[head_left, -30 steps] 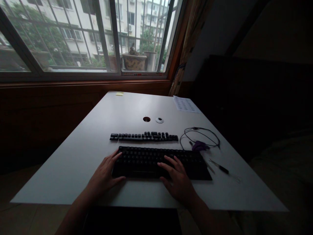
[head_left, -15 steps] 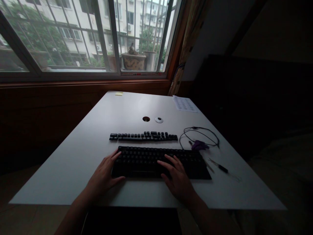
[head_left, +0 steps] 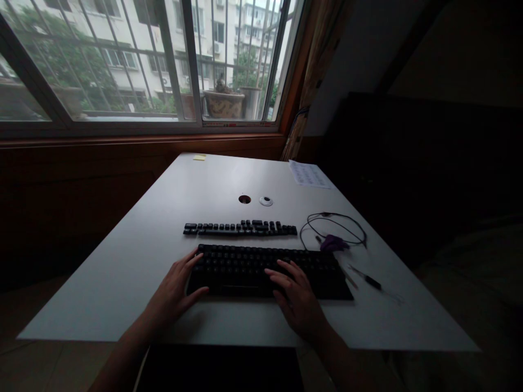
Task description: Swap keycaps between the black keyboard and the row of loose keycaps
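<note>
A black keyboard (head_left: 241, 267) lies on the white table, its upper rows full of keys and its front strip bare of keycaps. At its left end rests my left hand (head_left: 175, 286), fingers on the upper left corner and thumb stretched out near the front edge, apart from the fingers. My right hand (head_left: 300, 299) is over the right-middle part of the keys with its fingers spread and nothing visible in them. Loose black keycaps (head_left: 241, 230) are laid out in rows just behind the keyboard.
Right of the keyboard are a purple cloth (head_left: 334, 243), a looped black cable (head_left: 362, 231) and a dark-handled tool (head_left: 371, 281). Farther back are a cable hole (head_left: 244, 200), its round white cover (head_left: 266, 201), a printed sheet (head_left: 310, 174) and a yellow note (head_left: 199, 157).
My left thumb has lifted slightly from the keyboard's front edge. My right hand has shifted a little to the right. The keyboard and keycaps look unmoved.
</note>
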A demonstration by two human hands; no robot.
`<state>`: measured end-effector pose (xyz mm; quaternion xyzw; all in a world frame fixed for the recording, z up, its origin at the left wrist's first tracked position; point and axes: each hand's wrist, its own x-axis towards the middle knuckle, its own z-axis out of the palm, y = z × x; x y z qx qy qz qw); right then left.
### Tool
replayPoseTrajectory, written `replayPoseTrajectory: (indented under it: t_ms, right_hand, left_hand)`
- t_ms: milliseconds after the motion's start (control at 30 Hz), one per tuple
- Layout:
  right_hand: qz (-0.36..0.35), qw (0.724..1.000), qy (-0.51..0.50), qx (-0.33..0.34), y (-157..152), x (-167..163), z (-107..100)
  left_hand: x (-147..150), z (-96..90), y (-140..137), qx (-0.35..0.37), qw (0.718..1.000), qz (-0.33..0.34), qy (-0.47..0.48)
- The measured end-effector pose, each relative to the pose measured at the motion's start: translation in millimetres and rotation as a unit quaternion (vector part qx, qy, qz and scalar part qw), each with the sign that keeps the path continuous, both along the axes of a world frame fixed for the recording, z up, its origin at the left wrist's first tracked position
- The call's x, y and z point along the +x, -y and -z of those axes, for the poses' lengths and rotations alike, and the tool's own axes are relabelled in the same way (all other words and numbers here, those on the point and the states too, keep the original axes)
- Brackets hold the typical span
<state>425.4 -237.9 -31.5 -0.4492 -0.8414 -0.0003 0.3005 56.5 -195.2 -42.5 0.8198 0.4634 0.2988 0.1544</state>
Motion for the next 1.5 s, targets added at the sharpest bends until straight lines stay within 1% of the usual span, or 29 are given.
replayPoseTrajectory:
  t_ms: [67, 167, 267, 333, 400, 467, 667, 767, 933, 1200, 1367, 1433, 1500]
  right_hand:
    - [0.010, 1.000, 0.012, -0.011, -0.4, -0.5, 0.6]
    - [0.015, 1.000, 0.024, -0.011, -1.4, -1.2, 1.8]
    - [0.002, 1.000, 0.023, -0.005, -1.7, -1.7, 2.7]
    - [-0.001, 1.000, 0.025, -0.004, -1.5, -2.2, 2.9]
    - [0.000, 1.000, 0.031, -0.006, -1.3, -3.2, 3.0]
    - [-0.004, 0.999, 0.039, -0.009, -1.3, -4.3, 3.0]
    - [-0.026, 0.999, 0.046, -0.011, -5.0, -7.8, 3.9]
    - [-0.023, 0.999, 0.038, -0.018, -7.2, -10.0, 4.2]
    - [-0.012, 0.999, 0.030, -0.003, -8.7, -13.9, 2.2]
    - [-0.005, 1.000, 0.009, 0.002, -12.7, -24.1, 0.4]
    - [0.018, 0.999, -0.026, -0.007, -18.0, -26.1, -10.7]
    - [0.016, 0.999, -0.037, -0.004, -26.1, -26.0, -19.0]
    - [0.009, 0.999, -0.046, 0.000, -40.6, -26.7, -27.6]
  left_hand:
    - [-2.7, -0.5, -6.0, -0.002, 1.000, -0.004, -0.003]
    - [-9.2, -5.2, -23.4, 0.001, 1.000, 0.008, -0.020]
    - [-15.6, -13.2, -46.2, 0.002, 0.998, 0.062, -0.023]
    - [-17.7, -17.1, -59.5, -0.017, 0.994, 0.104, -0.022]
    - [-17.8, -17.4, -68.5, -0.037, 0.990, 0.136, -0.012]
    - [-16.8, -14.0, -73.0, -0.048, 0.987, 0.152, 0.000]
    - [-14.8, -2.2, -72.8, -0.058, 0.989, 0.139, 0.010]
    - [-14.2, -3.1, -71.7, -0.057, 0.988, 0.141, 0.016]
    - [-13.3, -5.7, -70.7, -0.051, 0.988, 0.142, 0.020]
    - [-13.6, -2.8, -70.5, -0.058, 0.988, 0.138, 0.022]
    - [-13.3, -4.3, -69.4, -0.059, 0.989, 0.136, 0.019]
    - [-13.6, -4.5, -69.2, -0.057, 0.989, 0.138, 0.017]
    - [-13.9, -4.0, -69.3, -0.054, 0.988, 0.142, 0.018]
